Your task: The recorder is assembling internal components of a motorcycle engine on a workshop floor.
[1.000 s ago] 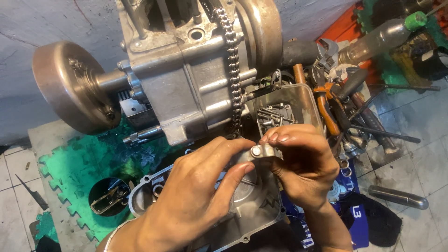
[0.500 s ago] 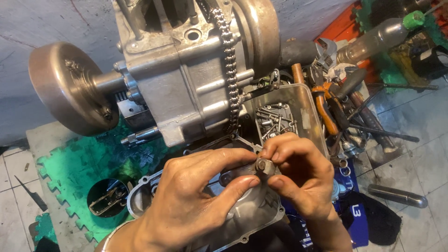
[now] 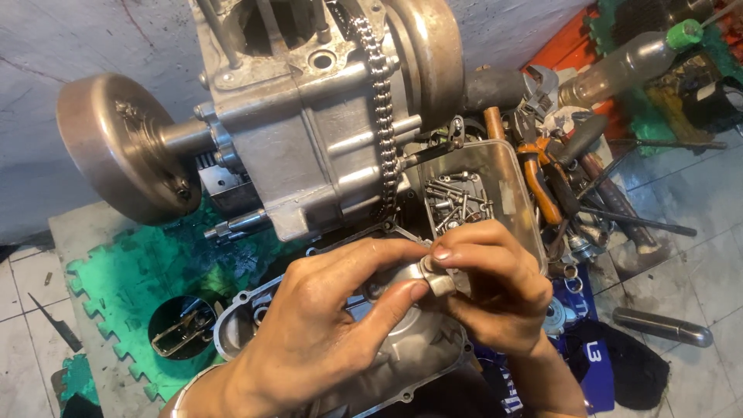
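Note:
My left hand (image 3: 325, 325) and my right hand (image 3: 495, 286) meet at the lower middle of the view, both pinching a small grey metal part (image 3: 435, 276) between fingertips and thumbs. Beneath them lies a grey engine cover (image 3: 240, 325) on a green foam mat (image 3: 116, 286). Just beyond my fingers stands a metal tray (image 3: 507, 166) holding several bolts and screws. A large engine case (image 3: 309, 116) with a drive chain (image 3: 381, 108) rises behind the hands.
A round metal drum (image 3: 116, 147) sticks out left of the engine. Pliers with orange handles (image 3: 538, 178), wrenches and other tools are heaped at right, with a plastic bottle (image 3: 619, 66). A steel rod (image 3: 662, 327) lies on the tiled floor. A black bowl (image 3: 179, 329) sits on the mat.
Both hands sank a little toward the engine cover half a second ago and stayed low. The fingers have shifted around the small metal part, turning it.

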